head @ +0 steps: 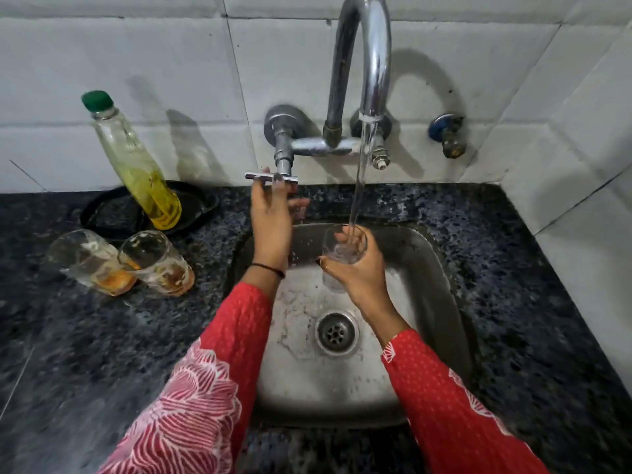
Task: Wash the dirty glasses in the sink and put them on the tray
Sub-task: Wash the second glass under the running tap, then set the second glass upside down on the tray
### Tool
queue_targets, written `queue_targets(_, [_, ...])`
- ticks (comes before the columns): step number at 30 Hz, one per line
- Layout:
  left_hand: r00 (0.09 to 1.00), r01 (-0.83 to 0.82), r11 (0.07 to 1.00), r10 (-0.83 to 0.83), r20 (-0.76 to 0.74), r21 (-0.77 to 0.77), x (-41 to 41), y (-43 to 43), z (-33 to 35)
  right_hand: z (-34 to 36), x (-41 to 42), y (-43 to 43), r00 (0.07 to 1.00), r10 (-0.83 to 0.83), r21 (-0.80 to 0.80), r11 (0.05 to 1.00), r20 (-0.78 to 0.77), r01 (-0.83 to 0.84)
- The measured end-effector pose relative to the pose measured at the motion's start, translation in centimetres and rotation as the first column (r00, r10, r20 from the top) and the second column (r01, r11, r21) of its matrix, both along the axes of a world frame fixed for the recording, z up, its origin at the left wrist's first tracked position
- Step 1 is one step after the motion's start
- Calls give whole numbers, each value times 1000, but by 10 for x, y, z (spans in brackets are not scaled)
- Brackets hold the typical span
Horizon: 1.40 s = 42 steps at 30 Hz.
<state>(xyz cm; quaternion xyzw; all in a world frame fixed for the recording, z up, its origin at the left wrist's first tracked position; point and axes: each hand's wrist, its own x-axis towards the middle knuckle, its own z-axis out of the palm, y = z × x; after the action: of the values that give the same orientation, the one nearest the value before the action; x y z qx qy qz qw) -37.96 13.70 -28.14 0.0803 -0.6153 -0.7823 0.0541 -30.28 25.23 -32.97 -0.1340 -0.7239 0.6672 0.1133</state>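
My right hand (pixel 359 271) holds a clear glass (pixel 343 249) upright over the steel sink (pixel 427 254), under the stream of water from the tap spout (pixel 371 63). Water runs into the glass. My left hand (pixel 273 217) is raised to the tap's lever handle (pixel 270 177), fingers on it. Two dirty glasses (pixel 90 261) (pixel 157 263) with orange residue stand side by side on the dark counter to the left of the sink. A black tray (pixel 113 213) lies behind them against the wall.
A bottle (pixel 133 162) with a green cap and yellow liquid stands on the black tray, leaning. A small valve (pixel 448 135) sticks out of the tiled wall at the right. The sink drain (pixel 337 331) is uncovered. Speckled dark counter (pixel 513 268) surrounds the sink.
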Motion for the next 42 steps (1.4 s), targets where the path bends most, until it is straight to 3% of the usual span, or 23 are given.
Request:
queue_targets(2, [990, -108, 975, 88, -108, -192, -7, -1, 15, 2, -1, 1, 1000, -1, 6, 1000, -18, 1])
queue_targets(3, [975, -175, 914, 109, -193, -366, -8, -3, 17, 3, -1, 0, 1000, 3, -2, 1000, -26, -3])
queue_targets(5, [937, -263, 712, 28, -348, -651, -9, -6, 15, 5, -1, -2, 1000, 0, -14, 1000, -24, -1])
queue_targets(7, [932, -278, 563, -37, -360, -779, -10, -11, 21, 9, 0, -5, 999, -14, -20, 1000, -31, 13])
queue_targets(10, [942, -237, 510, -89, -325, -827, -8, -19, 25, 18, 7, -7, 995, -68, -58, 996, -66, 64])
queue_targets(13, [959, -106, 587, -154, -239, -803, 14, -23, 5, 17, 17, -9, 988, -143, -231, 961, 49, 151])
queue_targets(15, [950, 96, 629, -289, -117, -771, 40, -31, -22, 10, 26, -16, 949, -167, -462, 842, 269, 279])
queue_targets(18, [848, 351, 562, -530, -1, -749, 83, -43, -54, 8, 40, -26, 870, -4, -707, 581, 493, 403])
queue_targets(21, [786, 501, 575, -615, 62, -646, 118, -47, -51, 7, 52, -32, 831, 71, -704, 573, 552, 419])
queue_targets(25, [831, 541, 739, -542, 122, -402, 143, -57, -37, 16, 68, -47, 819, 165, -634, 721, 549, 279])
queue_targets(29, [915, 399, 847, -391, 97, -351, 157, -71, -23, 28, 79, -66, 883, 106, -496, 855, 457, 155])
queue_targets(32, [944, 320, 881, -326, 43, -347, 163, -84, -19, 30, 93, -70, 946, -35, -70, 996, 324, 61])
queue_targets(34, [953, 289, 886, -303, 20, -363, 163, -99, -15, 29, 99, -78, 977, -10, 352, 933, 213, -68])
queue_targets(36, [945, 300, 877, -327, -8, -376, 160, -116, -2, 31, 98, -99, 989, 58, 553, 824, 137, -125])
queue_targets(40, [935, 256, 870, -333, -119, -421, 146, -176, 33, 60, 72, -175, 969, 152, 501, 865, -196, -35])
queue_targets(42, [935, 223, 877, -316, -161, -425, 134, -218, 51, 76, 54, -215, 943, 190, 448, 893, -274, -49])
